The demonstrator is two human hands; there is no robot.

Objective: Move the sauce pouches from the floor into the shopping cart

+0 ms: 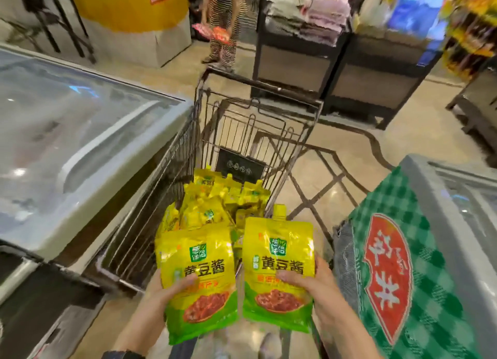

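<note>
Two yellow-green sauce pouches are held up over the near end of the wire shopping cart (258, 89). My left hand (164, 291) grips the left pouch (199, 253) by its lower left side, thumb on the front. My right hand (312, 280) grips the right pouch (278, 248), thumb across its middle; its spout points up. Inside the cart lies a heap of several more yellow pouches (223, 200).
A glass-topped chest freezer (67, 132) flanks the cart on the left. A second freezer (457, 197) with a green checkered bag (403, 264) on it stands at the right. A person in striped trousers (223, 35) and dark display stands (336, 62) are beyond the cart.
</note>
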